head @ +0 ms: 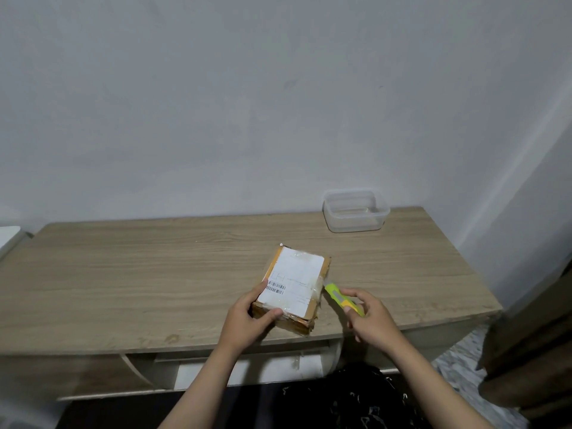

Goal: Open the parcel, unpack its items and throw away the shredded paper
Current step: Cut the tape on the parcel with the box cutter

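Note:
A small cardboard parcel with a white shipping label and clear tape lies on the wooden desk, near its front edge. My left hand grips the parcel's near left corner, thumb on the side and fingers on the label. A yellow-green utility knife is in my right hand, and its tip touches the parcel's right edge at the tape. The parcel is closed and its contents are hidden.
A clear plastic container without a lid stands at the back right of the desk, against the pale wall. A dark wooden piece of furniture stands to the right of the desk. Below the desk top is a white shelf.

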`<state>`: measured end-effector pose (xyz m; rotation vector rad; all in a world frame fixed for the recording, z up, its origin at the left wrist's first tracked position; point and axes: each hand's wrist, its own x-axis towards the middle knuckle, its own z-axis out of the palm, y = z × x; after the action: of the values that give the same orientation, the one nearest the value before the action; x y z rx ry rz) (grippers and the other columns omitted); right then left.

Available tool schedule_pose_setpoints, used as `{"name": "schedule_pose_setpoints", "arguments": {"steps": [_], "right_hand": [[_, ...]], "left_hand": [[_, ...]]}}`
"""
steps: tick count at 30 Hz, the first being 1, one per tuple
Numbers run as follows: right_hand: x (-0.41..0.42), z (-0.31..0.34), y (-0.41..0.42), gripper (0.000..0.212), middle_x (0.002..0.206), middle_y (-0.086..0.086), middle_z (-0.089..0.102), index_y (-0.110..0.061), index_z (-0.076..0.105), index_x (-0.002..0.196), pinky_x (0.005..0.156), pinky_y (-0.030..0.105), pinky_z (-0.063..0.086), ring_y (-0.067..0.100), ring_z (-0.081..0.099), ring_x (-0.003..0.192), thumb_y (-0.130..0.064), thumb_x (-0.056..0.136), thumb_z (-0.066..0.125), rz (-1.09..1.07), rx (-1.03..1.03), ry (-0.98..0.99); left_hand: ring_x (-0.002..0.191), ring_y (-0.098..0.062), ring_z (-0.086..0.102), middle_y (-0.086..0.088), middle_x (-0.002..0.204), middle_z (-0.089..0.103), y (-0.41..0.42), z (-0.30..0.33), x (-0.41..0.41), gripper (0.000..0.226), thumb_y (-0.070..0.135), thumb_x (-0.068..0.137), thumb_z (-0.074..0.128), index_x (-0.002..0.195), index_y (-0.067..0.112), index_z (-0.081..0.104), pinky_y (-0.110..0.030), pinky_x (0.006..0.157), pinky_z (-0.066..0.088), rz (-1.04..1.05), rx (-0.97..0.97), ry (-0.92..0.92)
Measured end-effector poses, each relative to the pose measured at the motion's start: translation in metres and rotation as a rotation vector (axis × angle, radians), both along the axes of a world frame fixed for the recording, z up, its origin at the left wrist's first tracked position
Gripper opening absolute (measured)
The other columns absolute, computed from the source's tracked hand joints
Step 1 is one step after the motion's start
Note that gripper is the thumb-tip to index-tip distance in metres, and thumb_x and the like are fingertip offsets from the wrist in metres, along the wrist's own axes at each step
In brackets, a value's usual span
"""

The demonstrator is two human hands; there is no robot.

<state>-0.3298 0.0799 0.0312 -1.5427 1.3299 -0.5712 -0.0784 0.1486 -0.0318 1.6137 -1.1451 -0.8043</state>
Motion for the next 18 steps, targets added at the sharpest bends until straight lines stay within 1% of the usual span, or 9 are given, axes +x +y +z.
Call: {"name": "schedule_pose_setpoints", "arguments": {"steps": [3,7,11,14,15,18], "right_hand": [[0.000,0.002,-0.004,0.035,0.073,-0.003,0.056,-0.024,0.056,0.121,0.037,0.018,0.039,0.008,0.047,0.032,-0.007,0.090,0.052,0.024,0.010,0.027],[0.005,0.003,-0.001,0.035,0.073,-0.003,0.054,-0.022,0.055,0.121,0.036,0.018,0.039,0.006,0.046,0.030,-0.006,0.091,0.052,0.036,0.016,0.021],[0.003,0.002,0.004,0.033,0.070,-0.002,0.056,-0.022,0.056,0.119,0.037,0.018,0.039,0.008,0.046,0.031,-0.006,0.090,0.051,0.038,0.002,0.000],[0.003,0.001,0.006,0.033,0.068,-0.002,0.056,-0.020,0.056,0.119,0.037,0.018,0.038,0.009,0.046,0.030,-0.005,0.090,0.051,0.034,-0.017,-0.007],[0.003,0.000,0.006,0.033,0.071,0.000,0.058,-0.020,0.056,0.119,0.037,0.018,0.038,0.009,0.047,0.030,-0.005,0.090,0.051,0.033,-0.015,-0.005],[0.003,-0.003,0.008,0.033,0.092,0.010,0.061,-0.023,0.055,0.119,0.038,0.020,0.040,0.008,0.049,0.031,-0.007,0.091,0.052,0.033,-0.004,-0.001]], "left_hand": [[0.110,-0.004,0.060,0.007,0.122,0.064,0.000,-0.001,0.000,0.074,0.051,0.055,0.078,0.124,0.039,0.056,-0.032,0.098,0.049,0.005,-0.002,0.000],[0.104,-0.006,0.061,0.005,0.121,0.065,0.000,0.000,0.000,0.069,0.051,0.055,0.078,0.120,0.047,0.055,-0.033,0.094,0.051,0.006,0.001,0.010],[0.108,-0.001,0.060,0.012,0.120,0.064,0.002,0.001,-0.002,0.072,0.050,0.055,0.077,0.123,0.040,0.056,-0.026,0.096,0.048,0.012,-0.002,0.012],[0.106,-0.001,0.061,0.011,0.119,0.065,0.001,0.001,-0.003,0.075,0.050,0.055,0.077,0.125,0.034,0.057,-0.023,0.094,0.048,0.020,0.002,0.019],[0.106,0.001,0.061,0.013,0.119,0.064,0.001,0.002,-0.003,0.075,0.049,0.055,0.077,0.125,0.033,0.057,-0.019,0.093,0.047,0.020,0.004,0.022],[0.102,0.007,0.060,0.019,0.116,0.063,0.001,0.003,-0.004,0.075,0.048,0.055,0.078,0.125,0.030,0.057,-0.011,0.087,0.045,0.023,0.009,0.025]]}}
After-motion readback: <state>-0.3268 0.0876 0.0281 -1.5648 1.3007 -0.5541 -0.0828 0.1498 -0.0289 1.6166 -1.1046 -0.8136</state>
